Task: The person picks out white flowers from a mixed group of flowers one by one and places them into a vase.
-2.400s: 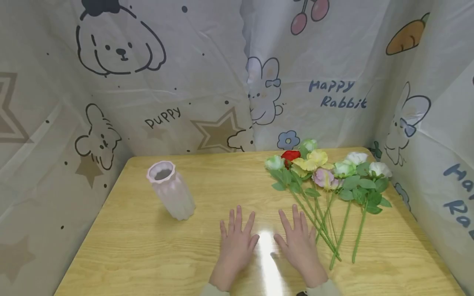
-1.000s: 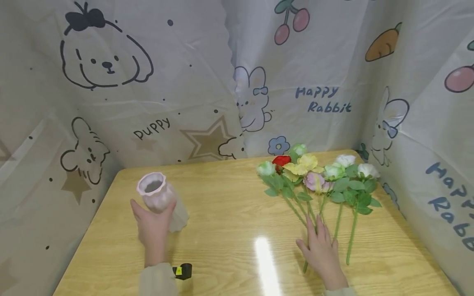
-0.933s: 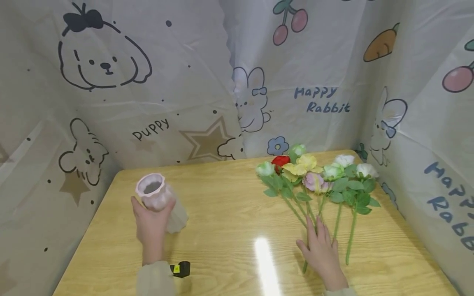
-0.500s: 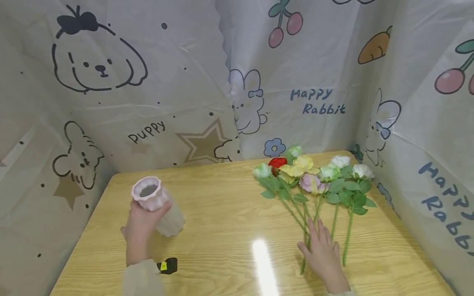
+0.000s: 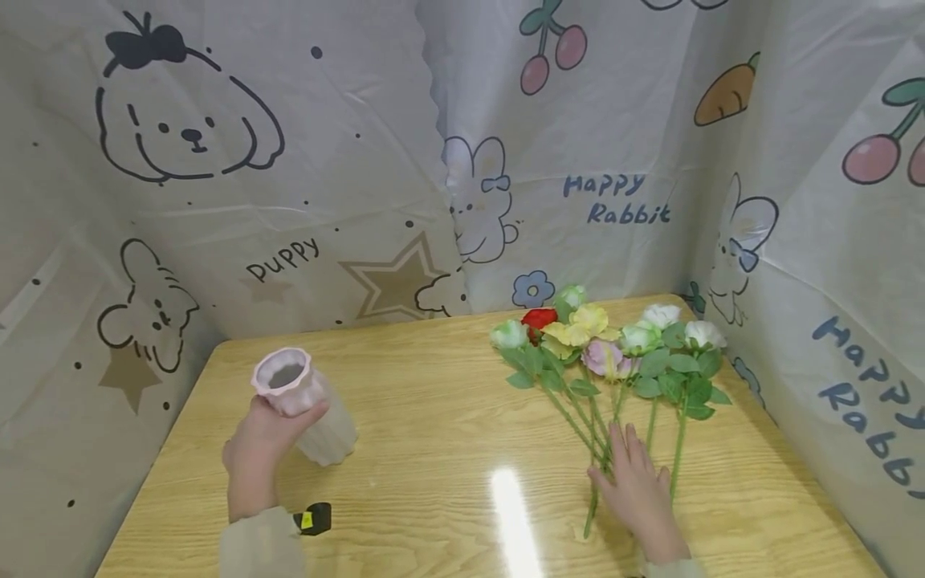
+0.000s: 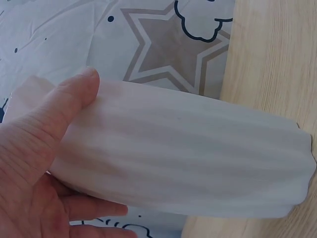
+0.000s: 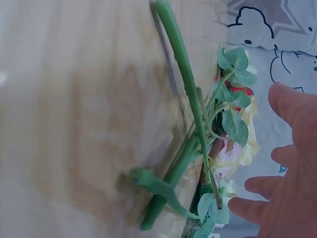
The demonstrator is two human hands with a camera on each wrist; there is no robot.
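Note:
A pale pink ribbed vase (image 5: 327,433) with a scalloped rim is at the left of the table. My left hand (image 5: 262,445) grips it just below the rim. In the left wrist view my thumb lies across the near side of the vase (image 6: 188,153), and the other fingers reach around beneath. My right hand (image 5: 639,494) is over the flower stems (image 5: 578,421) with its fingers extended. The right wrist view shows those fingers spread, holding nothing, beside the green stems (image 7: 185,79). Red, yellow, pink and pale green blooms lie toward the back.
White flowers (image 5: 702,335) with leafy stems lie to the right of the bunch. The wooden table (image 5: 412,409) is bounded at the back and sides by a printed curtain (image 5: 347,193). A black wrist device (image 5: 314,519) shows by the left sleeve.
Both hands left their flat pose on the table; the left took hold of the vase and turned around its neck. The right reached the stems, which shifted slightly. The head view moved too.

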